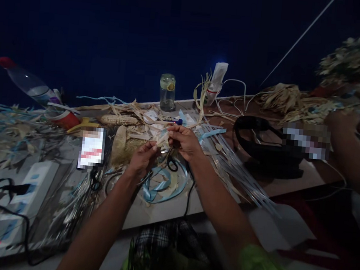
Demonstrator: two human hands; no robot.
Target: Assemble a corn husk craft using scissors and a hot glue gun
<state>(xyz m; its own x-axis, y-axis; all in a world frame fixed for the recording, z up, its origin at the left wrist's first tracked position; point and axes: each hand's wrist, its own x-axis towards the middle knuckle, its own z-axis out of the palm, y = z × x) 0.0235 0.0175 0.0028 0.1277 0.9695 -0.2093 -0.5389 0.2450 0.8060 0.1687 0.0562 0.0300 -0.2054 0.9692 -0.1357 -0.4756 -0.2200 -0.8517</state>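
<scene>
Pale husk strip [162, 141], and we see it pinched by left hand [143, 155] and right hand [184, 142], both nearly closed, close together over the cluttered tabletop [160, 215].

You can read no text here: the bright rectangular phone screen [91, 148] and the pale patch [307, 140] farther right are blurred into blocks, while markings on the red-capped clear plastic bottle [30, 84] and the clear glass jar [167, 97] are too indistinct.
</scene>
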